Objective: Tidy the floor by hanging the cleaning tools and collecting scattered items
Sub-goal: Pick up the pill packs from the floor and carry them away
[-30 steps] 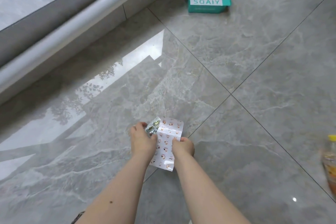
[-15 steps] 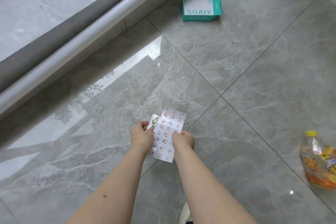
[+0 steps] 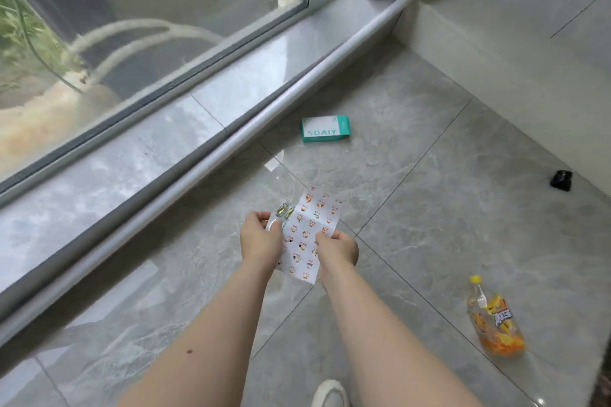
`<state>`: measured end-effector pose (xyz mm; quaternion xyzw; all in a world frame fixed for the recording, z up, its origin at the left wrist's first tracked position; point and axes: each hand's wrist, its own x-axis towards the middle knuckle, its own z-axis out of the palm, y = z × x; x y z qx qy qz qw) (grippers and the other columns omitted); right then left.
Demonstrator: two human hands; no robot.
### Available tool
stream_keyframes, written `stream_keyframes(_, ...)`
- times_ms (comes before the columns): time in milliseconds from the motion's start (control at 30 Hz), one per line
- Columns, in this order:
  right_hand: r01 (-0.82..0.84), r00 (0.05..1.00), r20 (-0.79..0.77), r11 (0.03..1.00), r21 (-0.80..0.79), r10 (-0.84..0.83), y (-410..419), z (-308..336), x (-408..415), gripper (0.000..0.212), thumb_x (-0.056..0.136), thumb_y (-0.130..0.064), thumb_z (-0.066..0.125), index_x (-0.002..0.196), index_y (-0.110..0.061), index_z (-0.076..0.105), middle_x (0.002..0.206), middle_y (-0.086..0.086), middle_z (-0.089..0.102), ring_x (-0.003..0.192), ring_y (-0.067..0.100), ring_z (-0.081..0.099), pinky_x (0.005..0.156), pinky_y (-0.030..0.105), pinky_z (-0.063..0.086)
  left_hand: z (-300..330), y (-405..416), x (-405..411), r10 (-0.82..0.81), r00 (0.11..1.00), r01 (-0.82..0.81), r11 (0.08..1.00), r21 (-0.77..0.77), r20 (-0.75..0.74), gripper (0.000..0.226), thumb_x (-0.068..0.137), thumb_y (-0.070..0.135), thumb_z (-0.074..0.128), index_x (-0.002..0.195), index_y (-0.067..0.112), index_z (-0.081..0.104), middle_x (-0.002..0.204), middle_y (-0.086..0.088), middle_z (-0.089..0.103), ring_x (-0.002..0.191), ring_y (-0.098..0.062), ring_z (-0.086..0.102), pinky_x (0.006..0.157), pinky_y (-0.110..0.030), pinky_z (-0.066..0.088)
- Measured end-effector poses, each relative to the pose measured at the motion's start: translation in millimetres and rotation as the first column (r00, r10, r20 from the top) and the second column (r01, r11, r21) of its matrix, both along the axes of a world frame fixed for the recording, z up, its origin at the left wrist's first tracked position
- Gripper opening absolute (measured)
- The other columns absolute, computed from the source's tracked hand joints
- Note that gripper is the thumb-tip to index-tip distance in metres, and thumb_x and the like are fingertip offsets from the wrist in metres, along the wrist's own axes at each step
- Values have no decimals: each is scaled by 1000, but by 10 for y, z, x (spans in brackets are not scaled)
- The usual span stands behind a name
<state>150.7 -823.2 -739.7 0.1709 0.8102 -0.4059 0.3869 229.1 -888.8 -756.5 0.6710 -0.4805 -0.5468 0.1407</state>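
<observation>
Left hand point(image 3: 259, 236) pinches a small silvery blister strip point(image 3: 280, 215) at its near end, thumb on top, fingers curled under; two yellowish capsules show through the foil. Right hand point(image 3: 335, 248) pinches the right edge of a white printed sheet point(image 3: 307, 235), fingers curled round the paper. Sheet and strip overlap between the hands, held up off the floor point(image 3: 413, 208); I read this as gathering the two loose bits into one bundle so a hand comes free for the next pickup. The sheet carries a repeated small cartoon pattern in orange and red; I can make out no writing on it.

Beyond the hands, up and a little right, a teal and white box point(image 3: 325, 129) lies flat on the tiles just beside the grey rail point(image 3: 198, 172) under the window ledge. Its white face reads "SOAIY". Not yet collected.

To the right of the right hand and nearer me, a plastic bottle point(image 3: 494, 324) with a yellow cap lies on its side, orange label, lettering too blurred to read. Far right, well apart from everything, a small black object point(image 3: 561, 180) sits on the floor; I cannot tell what it is.

White shoe tip point(image 3: 330, 395) shows below the forearms.

No cleaning tools in view
</observation>
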Motion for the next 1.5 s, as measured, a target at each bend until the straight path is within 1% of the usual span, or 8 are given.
stream_keyframes(200, 38, 996, -78, 994, -107, -46, -281, 985, -171, 7, 86, -9, 57, 88, -11, 63, 103, 16, 69, 94, 35, 68, 82, 47, 58, 1040, -260, -221, -42, 997, 35, 993, -109, -71, 18, 88, 24, 62, 97, 13, 51, 89, 2, 55, 73, -12, 55, 60, -28, 45)
stream_keyframes(300, 28, 994, -97, 986, -164, -44, -429, 1421, -196, 7, 87, -10, 57, 90, -13, 63, 108, 15, 69, 96, 35, 67, 83, 49, 58, 1489, -401, -233, -34, 994, 20, 991, -135, -105, 24, 87, 24, 62, 105, 8, 55, 100, -3, 59, 88, -21, 60, 78, -36, 53)
stream_keyframes(600, -126, 987, -129, 954, -271, 94, -637, 2280, -132, 5, 90, -12, 57, 92, -16, 60, 109, 11, 69, 92, 31, 69, 81, 43, 59, 2346, -455, -6, 111, 971, -154, 968, -200, -211, 17, 86, 22, 60, 99, 16, 50, 84, 7, 53, 74, -11, 57, 59, -25, 46)
stream_keyframes(833, -422, 906, -165, 858, -292, 389, -734, 2712, 341, 4, 91, -14, 58, 95, -15, 59, 107, 8, 69, 86, 26, 67, 70, 34, 58, 2701, -342, 633, 317, 916, -372, 900, -228, -245, 17, 89, 16, 60, 101, 15, 48, 97, -4, 57, 78, -17, 59, 52, -22, 43)
stream_keyframes(1100, -699, 708, -173, 646, -308, 685, -745, 2803, 1738, 3, 90, -9, 56, 88, -11, 56, 107, 13, 67, 91, 28, 66, 79, 37, 57, 2843, 49, 2066, 613, 758, -652, 727, -215, -226, 24, 89, 14, 61, 110, 10, 52, 97, -2, 56, 88, -21, 58, 76, -35, 52)
stream_keyframes(1267, -873, 447, -172, 387, -295, 878, -335, 2730, 2965, 10, 87, -8, 55, 96, -8, 58, 109, 16, 66, 79, 24, 57, 60, 30, 51, 2717, 739, 3265, 813, 554, -828, 517, -217, -180, 23, 87, 22, 66, 101, 16, 48, 100, -2, 56, 86, -21, 58, 58, -26, 47)
stream_keyframes(1400, -925, 292, -159, 237, -296, 943, 181, 2665, 3715, 9, 86, -7, 58, 95, -9, 60, 107, 12, 68, 98, 29, 66, 87, 44, 57, 2655, 1457, 3925, 900, 405, -907, 373, -194, -160, 25, 88, 21, 65, 107, 13, 52, 107, -8, 61, 90, -25, 61, 63, -27, 47)
stream_keyframes(1500, -950, 164, -159, 112, -292, 974, 825, 2624, 4249, 8, 86, -7, 59, 94, -8, 62, 105, 12, 68, 97, 29, 67, 87, 45, 57, 2605, 2216, 4381, 946, 288, -946, 258, -197, -146, 26, 89, 20, 63, 110, 12, 52, 111, -9, 61, 94, -27, 63, 62, -26, 47)
